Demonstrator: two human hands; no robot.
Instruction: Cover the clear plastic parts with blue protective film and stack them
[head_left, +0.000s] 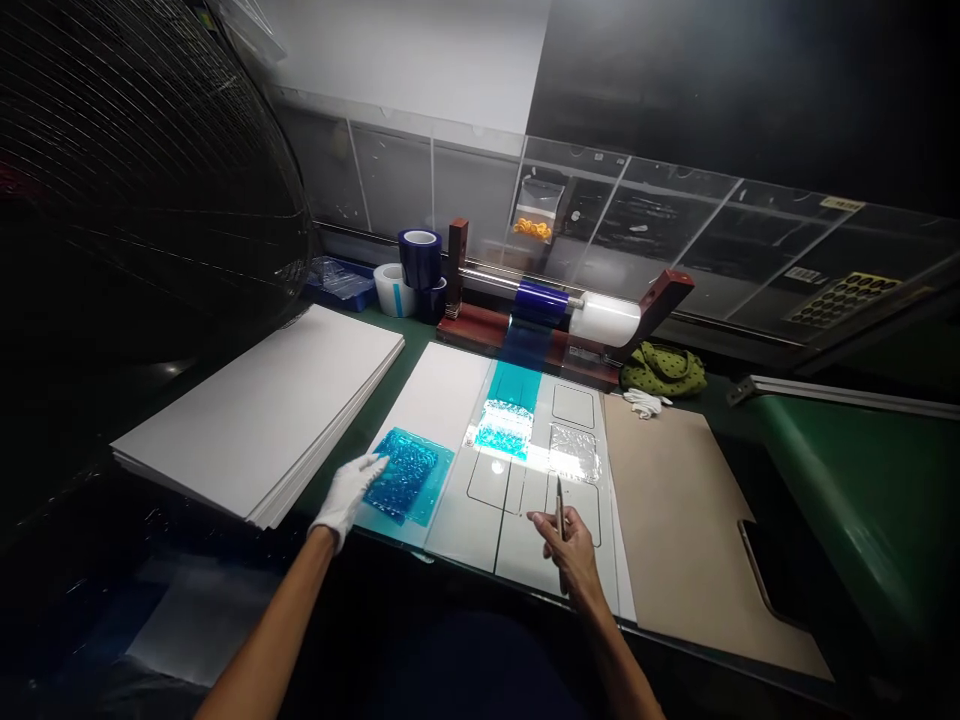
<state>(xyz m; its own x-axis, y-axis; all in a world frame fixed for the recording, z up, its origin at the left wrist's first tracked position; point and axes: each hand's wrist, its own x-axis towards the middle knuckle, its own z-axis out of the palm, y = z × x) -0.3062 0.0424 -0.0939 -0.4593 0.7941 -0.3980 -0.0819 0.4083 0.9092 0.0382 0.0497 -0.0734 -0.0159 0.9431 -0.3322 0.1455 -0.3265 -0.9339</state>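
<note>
Gloved left hand, fingers released, flat on blue film; right hand, fingers clenched on slim tool; panel ahead, partly filmed.

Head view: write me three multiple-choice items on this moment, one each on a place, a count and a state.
1. Where is the white-gloved left hand?
A. At the edge of the translucent blue film sheet
B. On the tan board
C. On the white tape roll

2. How many hands wear a glove?
A. None
B. One
C. Two

3. Where is the slim pen-like tool?
A. Lying on the tan board
B. Resting on the white tape roll
C. Held in the bare right hand

1: A, its fingertips meet the film.
2: B, only the left is gloved.
3: C, the fingers close around it.
</note>
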